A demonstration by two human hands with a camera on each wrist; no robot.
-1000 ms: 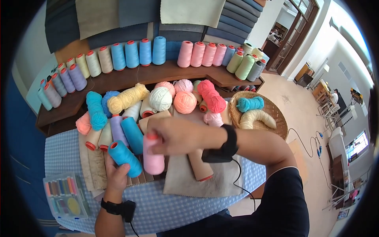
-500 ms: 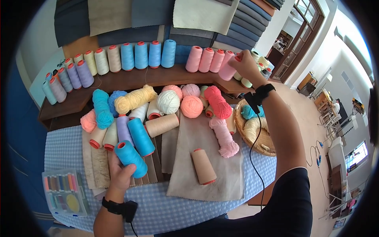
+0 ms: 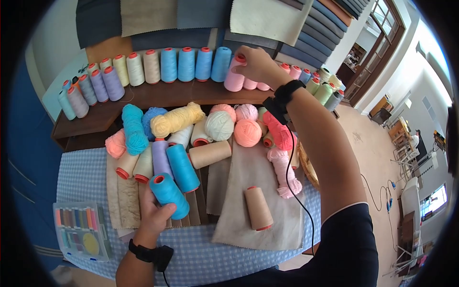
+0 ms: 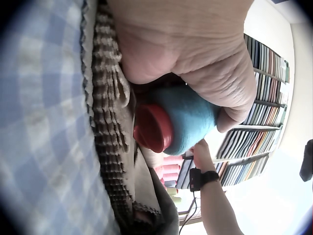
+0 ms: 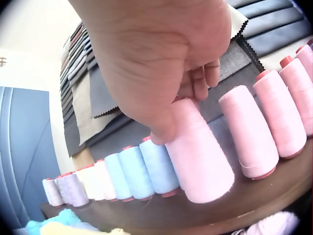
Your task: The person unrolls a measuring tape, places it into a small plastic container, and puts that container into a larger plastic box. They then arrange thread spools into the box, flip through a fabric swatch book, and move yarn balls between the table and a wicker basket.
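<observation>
My right hand (image 3: pixel 258 67) pinches a pink thread cone (image 3: pixel 234 76) by its red top, at the shelf between the last blue cone (image 3: pixel 221 64) and the other pink cones. In the right wrist view the hand (image 5: pixel 156 63) holds the pink cone (image 5: pixel 200 156) upright, slightly tilted, beside the pink row (image 5: pixel 249 132). Low over the table, my left hand (image 3: pixel 154 210) grips a blue cone (image 3: pixel 171 198) around its side. The left wrist view shows that cone (image 4: pixel 188 115) with its red end toward the camera, under the left hand (image 4: pixel 190 49).
Cones and yarn balls (image 3: pixel 247 133) lie heaped mid-table. A tan cone (image 3: pixel 258 208) rests on grey fabric (image 3: pixel 229 225), near a pink skein (image 3: pixel 284 172). At the left is a clear thread box (image 3: pixel 81 229). A wooden shelf (image 3: pixel 158 95) carries cone rows; a basket's edge (image 3: pixel 308 165) shows behind the right arm.
My right hand carried the pink cone from over the table to the shelf's right part, then leftward to beside the blue cones. My left hand still holds its blue cone.
</observation>
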